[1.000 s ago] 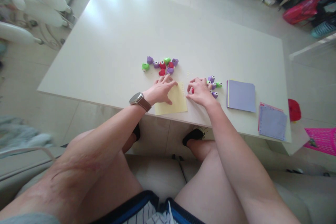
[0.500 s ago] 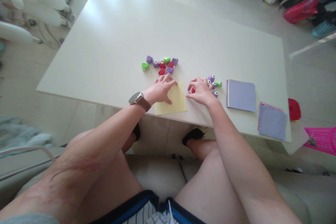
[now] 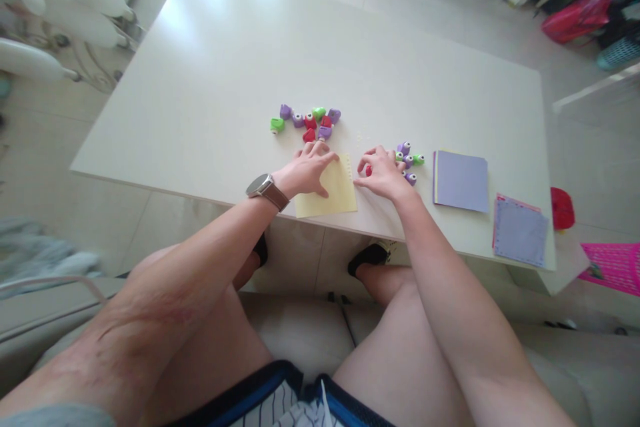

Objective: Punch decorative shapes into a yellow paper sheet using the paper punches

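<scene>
A square sheet of yellow paper (image 3: 340,193) lies at the table's near edge, with small cut-outs along its right side. My left hand (image 3: 313,167), a watch on its wrist, rests on the sheet with fingers spread. Just right of the paper, my right hand (image 3: 381,172) curls its fingers around a small red craft punch (image 3: 369,171), which is partly hidden. Beside that hand are several purple and green craft punches (image 3: 409,161), some covered by it. Beyond the left fingertips sits a cluster of purple, green and red craft punches (image 3: 310,121).
On the right of the white table (image 3: 240,67) lies a stack of purple and yellow paper (image 3: 461,180). Nearer the corner is a pile of edge-punched sheets (image 3: 520,230). Tiny paper bits (image 3: 359,137) dot the table. A pink basket (image 3: 613,268) stands beyond the right edge.
The view has shifted very slightly. Both hands, the paper and the punches keep the same places.
</scene>
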Demonstrator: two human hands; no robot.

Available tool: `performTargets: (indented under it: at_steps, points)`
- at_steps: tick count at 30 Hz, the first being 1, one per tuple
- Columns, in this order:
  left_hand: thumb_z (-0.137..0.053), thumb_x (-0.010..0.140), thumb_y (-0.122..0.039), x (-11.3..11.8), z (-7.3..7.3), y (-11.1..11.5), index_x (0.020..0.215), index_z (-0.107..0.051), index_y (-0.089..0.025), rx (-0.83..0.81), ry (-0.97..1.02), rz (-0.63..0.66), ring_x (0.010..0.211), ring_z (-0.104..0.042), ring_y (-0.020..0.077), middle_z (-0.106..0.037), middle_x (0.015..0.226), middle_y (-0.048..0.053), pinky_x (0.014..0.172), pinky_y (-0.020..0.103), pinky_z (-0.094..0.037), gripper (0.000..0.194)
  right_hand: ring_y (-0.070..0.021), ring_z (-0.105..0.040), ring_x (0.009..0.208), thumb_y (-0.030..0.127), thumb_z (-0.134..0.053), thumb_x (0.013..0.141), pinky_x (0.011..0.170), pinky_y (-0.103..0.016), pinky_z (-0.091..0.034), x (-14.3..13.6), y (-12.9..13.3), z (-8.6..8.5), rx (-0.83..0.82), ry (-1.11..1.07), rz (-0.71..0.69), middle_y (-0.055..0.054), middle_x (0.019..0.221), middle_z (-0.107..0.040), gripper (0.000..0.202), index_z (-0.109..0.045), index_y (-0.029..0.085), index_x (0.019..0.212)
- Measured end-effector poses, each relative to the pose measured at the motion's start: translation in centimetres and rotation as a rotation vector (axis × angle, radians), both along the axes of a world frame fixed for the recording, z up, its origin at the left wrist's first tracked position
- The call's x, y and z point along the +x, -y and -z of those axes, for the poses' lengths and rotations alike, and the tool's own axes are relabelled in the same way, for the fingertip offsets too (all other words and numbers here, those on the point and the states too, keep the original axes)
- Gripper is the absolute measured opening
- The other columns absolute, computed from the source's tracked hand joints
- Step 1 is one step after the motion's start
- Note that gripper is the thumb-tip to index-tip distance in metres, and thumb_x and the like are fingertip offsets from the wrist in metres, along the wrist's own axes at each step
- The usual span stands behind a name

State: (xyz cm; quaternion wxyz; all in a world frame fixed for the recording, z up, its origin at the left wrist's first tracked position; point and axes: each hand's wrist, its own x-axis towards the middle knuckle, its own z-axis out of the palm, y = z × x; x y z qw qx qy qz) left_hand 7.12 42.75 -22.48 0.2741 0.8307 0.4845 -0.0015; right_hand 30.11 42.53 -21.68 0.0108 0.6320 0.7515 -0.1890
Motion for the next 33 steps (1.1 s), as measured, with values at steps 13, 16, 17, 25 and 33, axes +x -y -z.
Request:
performTargets:
  at_steps: [13,16,17,25,33]
  points:
    - [-0.089,0.066,-0.053,-0.2,0.8,-0.1,0.150,-0.048,-0.030,0.023,0.033,0.006,0.144,-0.035,0.0457,-0.040,0.156,0.016,0.118,0.062,-0.031,0.097,-0.0361,-0.044,0.121,0.029,-0.079,0.076,0.096,-0.056,-0.040,-0.2,-0.1,0.0,-0.019,0.015,0.034,-0.009,0.128,-0.057,0.013,-0.072,0.025,0.086]
    - [-0.090,0.066,-0.051,-0.2,0.7,-0.1,0.149,-0.049,-0.029,0.016,0.021,0.007,0.144,-0.035,0.0451,-0.040,0.156,0.016,0.118,0.060,-0.032,0.095,-0.0361,-0.044,0.120,0.027,-0.077,0.077,0.095,-0.056,-0.039,-0.3,-0.1,-0.1,-0.019,0.026,0.034,-0.009,0.129,-0.057,0.012,-0.072,0.025,0.087]
    - [-0.090,0.066,-0.051,-0.2,0.6,-0.1,0.149,-0.050,-0.029,0.012,0.016,0.007,0.144,-0.035,0.0452,-0.039,0.156,0.016,0.118,0.060,-0.032,0.095,-0.0362,-0.044,0.120,0.028,-0.077,0.077,0.095,-0.056,-0.039,-0.3,0.0,-0.1,-0.015,0.029,0.030,-0.009,0.128,-0.057,0.011,-0.073,0.025,0.087]
    - [-0.089,0.066,-0.051,-0.3,0.7,-0.1,0.150,-0.049,-0.029,0.016,0.016,0.012,0.144,-0.035,0.0445,-0.039,0.157,0.015,0.118,0.060,-0.033,0.096,-0.0361,-0.043,0.119,0.028,-0.076,0.077,0.093,-0.054,-0.038,0.2,-0.1,0.3,0.010,0.037,0.005,-0.010,0.127,-0.057,0.010,-0.072,0.025,0.085]
    - [-0.091,0.066,-0.046,-0.1,0.3,-0.1,0.149,-0.051,-0.028,-0.004,-0.004,0.003,0.144,-0.035,0.0445,-0.038,0.157,0.016,0.118,0.058,-0.032,0.094,-0.0371,-0.046,0.118,0.034,-0.079,0.079,0.095,-0.054,-0.038,1.1,-0.7,0.0,-0.005,-0.041,0.014,-0.010,0.125,-0.061,0.009,-0.079,0.026,0.084]
